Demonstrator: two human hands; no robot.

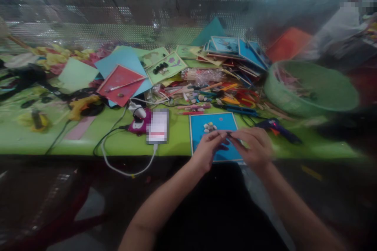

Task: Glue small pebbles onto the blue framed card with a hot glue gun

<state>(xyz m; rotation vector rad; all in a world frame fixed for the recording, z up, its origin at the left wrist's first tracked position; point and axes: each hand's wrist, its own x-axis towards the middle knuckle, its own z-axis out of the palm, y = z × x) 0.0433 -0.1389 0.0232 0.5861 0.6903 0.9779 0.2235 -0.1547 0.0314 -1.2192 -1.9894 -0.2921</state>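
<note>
Near the desk's front edge [179,152], above the blue board [196,131], the left hand [207,147] and the right hand [255,144] have fingertips pinched on 1 small dark piece [229,134], best held steadily, clear of the stones [210,127].

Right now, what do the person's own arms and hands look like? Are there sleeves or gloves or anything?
The left hand and right hand wear no gloves. The left arm and right arm are bare as far as they show: no sleeves, no watch, no bracelet. Rings are too blurry to tell. Between the arms there are black clothes.
</note>
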